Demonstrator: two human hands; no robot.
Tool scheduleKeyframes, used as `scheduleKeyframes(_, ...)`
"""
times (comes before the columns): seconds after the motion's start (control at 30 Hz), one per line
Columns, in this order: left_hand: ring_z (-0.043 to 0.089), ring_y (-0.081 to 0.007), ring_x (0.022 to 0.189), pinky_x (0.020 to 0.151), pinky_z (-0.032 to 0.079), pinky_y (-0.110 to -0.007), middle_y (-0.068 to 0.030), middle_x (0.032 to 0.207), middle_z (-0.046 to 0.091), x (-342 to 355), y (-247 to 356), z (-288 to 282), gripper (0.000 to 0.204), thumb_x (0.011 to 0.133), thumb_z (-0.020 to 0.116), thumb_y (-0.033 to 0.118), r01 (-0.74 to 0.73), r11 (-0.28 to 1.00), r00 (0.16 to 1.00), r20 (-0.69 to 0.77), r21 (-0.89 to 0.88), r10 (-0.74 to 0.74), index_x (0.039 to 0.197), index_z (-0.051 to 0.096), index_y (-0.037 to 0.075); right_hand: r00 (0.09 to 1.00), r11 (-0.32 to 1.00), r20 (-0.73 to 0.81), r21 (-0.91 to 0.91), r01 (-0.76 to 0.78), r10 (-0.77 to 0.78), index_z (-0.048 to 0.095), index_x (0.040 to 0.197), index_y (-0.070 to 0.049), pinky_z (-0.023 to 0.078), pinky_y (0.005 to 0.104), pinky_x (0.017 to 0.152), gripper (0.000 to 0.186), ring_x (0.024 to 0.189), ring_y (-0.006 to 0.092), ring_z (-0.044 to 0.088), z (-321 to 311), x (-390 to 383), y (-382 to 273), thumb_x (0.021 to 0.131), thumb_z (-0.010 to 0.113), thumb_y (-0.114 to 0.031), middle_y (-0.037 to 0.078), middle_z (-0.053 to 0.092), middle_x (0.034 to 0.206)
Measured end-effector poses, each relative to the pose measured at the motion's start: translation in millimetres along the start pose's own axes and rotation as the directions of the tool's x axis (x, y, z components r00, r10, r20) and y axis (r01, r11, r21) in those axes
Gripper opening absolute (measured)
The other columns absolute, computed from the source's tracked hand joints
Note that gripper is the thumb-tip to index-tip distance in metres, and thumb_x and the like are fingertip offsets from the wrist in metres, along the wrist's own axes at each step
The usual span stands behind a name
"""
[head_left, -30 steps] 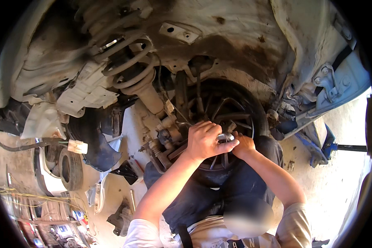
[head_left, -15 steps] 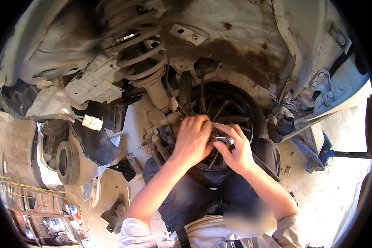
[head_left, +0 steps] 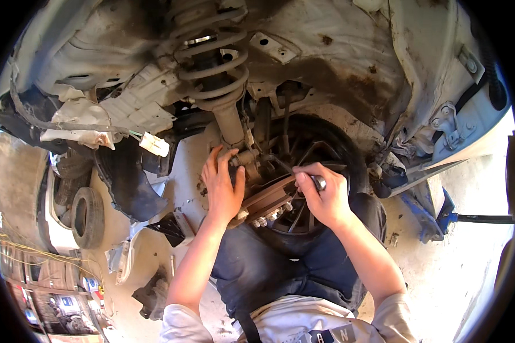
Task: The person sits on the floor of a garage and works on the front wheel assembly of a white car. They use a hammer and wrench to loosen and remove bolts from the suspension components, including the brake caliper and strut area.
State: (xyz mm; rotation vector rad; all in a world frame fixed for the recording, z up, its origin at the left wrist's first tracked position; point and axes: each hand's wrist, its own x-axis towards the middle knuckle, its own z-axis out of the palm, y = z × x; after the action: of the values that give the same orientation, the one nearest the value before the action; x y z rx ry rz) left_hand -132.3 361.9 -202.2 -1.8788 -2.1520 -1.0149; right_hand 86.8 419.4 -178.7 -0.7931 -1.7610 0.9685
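My left hand rests against the steering knuckle below the strut, its fingers spread and gripping nothing visible. To its right, a rusty brake disc shows edge-on, with several shiny wheel studs along its near side. My right hand is closed around a metal hand tool beside the disc's right end. Only the tool's rounded silver end shows clearly; its exact kind is hidden by the fingers. A coil spring surrounds the upper strut.
A black-spoked wheel lies behind and under the disc, between my knees. White body panels curve overhead, and a white connector dangles at left. A blue jack stands at right. Used tyres stand at far left.
My left hand has moved left, away from my right hand, onto the knuckle. The brake disc and studs have come into sight. My right hand still holds the metal tool. The view has shifted slightly.
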Motion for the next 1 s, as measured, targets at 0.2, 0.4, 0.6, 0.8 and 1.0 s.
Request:
scheduleKeyframes(0.2, 0.039, -0.0374, 0.122, 0.103, 0.027, -0.048, -0.0181, 0.132, 0.041, -1, -2, 2, 0.037, 0.087, 0.056, 0.010, -0.006, 1.000, 1.000, -0.025, -0.014, 0.005, 0.123, 0.050, 0.009, 0.996, 0.996, 0.054, -0.065, -0.063, 0.066, 0.059, 0.082, 0.001, 0.045, 0.0329, 0.053, 0.024, 0.057, 0.0276, 0.059, 14, 43, 5, 0.092, 0.057, -0.021, 0.015, 0.057, 0.061)
scheduleKeyframes(0.4, 0.039, -0.0372, 0.121, 0.103, 0.028, -0.047, -0.0180, 0.130, 0.043, 0, -2, 2, 0.035, 0.088, 0.055, 0.012, -0.010, 1.000, 0.999, -0.035, -0.011, 0.010, 0.123, 0.050, 0.009, 0.964, 0.969, 0.094, -0.009, -0.248, 0.248, 0.060, 0.071, 0.003, 0.047, 0.0358, 0.056, 0.043, 0.054, 0.0291, 0.061, 24, 95, -1, 0.095, 0.052, -0.032, 0.015, 0.057, 0.054)
scheduleKeyframes(0.6, 0.040, -0.0363, 0.121, 0.103, 0.028, -0.047, -0.0168, 0.129, 0.044, 0, -4, 5, 0.035, 0.088, 0.054, 0.013, 0.007, 1.000, 0.999, -0.033, -0.020, -0.008, 0.122, 0.050, 0.010, 0.957, 0.962, 0.096, -0.023, -0.273, 0.274, 0.063, 0.067, 0.003, 0.048, 0.0378, 0.061, 0.051, 0.055, 0.0301, 0.061, 26, 119, 3, 0.095, 0.049, -0.038, 0.016, 0.058, 0.053)
scheduleKeyframes(0.8, 0.041, -0.0354, 0.120, 0.104, 0.027, -0.047, -0.0159, 0.129, 0.045, 0, -1, 2, 0.035, 0.088, 0.054, 0.013, 0.023, 0.999, 1.000, -0.014, 0.030, -0.022, 0.123, 0.050, 0.011, 0.961, 0.968, 0.122, -0.080, -0.240, 0.248, 0.062, 0.068, 0.003, 0.047, 0.0368, 0.060, 0.052, 0.057, 0.0284, 0.060, 37, 132, 4, 0.095, 0.049, -0.039, 0.016, 0.058, 0.055)
scheduleKeyframes(1.0, 0.041, -0.0346, 0.120, 0.103, 0.027, -0.046, -0.0158, 0.128, 0.046, 0, -3, 3, 0.035, 0.088, 0.054, 0.013, 0.006, 1.000, 1.000, -0.029, 0.023, -0.005, 0.123, 0.051, 0.010, 0.982, 0.987, 0.110, -0.062, -0.148, 0.154, 0.062, 0.071, 0.002, 0.046, 0.0335, 0.056, 0.047, 0.053, 0.0243, 0.057, 40, 121, -1, 0.095, 0.049, -0.036, 0.012, 0.057, 0.055)
